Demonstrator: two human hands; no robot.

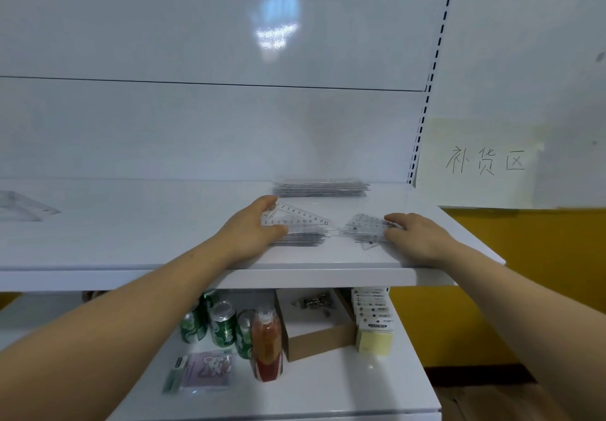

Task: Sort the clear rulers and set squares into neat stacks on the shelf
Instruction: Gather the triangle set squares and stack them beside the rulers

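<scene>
At the white shelf (164, 223), your L hand (252, 228) grips a clear set square (296, 217) atop a stack of clear rulers (305, 238). Your R hand (416, 235) rests its fingers on a smaller pile of set squares (364, 225) just beside. Another ruler stack (321, 187) sits behind. Lower shelf: green cans (223, 324), bottle (267, 345), cardboard box (321, 338), sticky notes (375, 338).
</scene>
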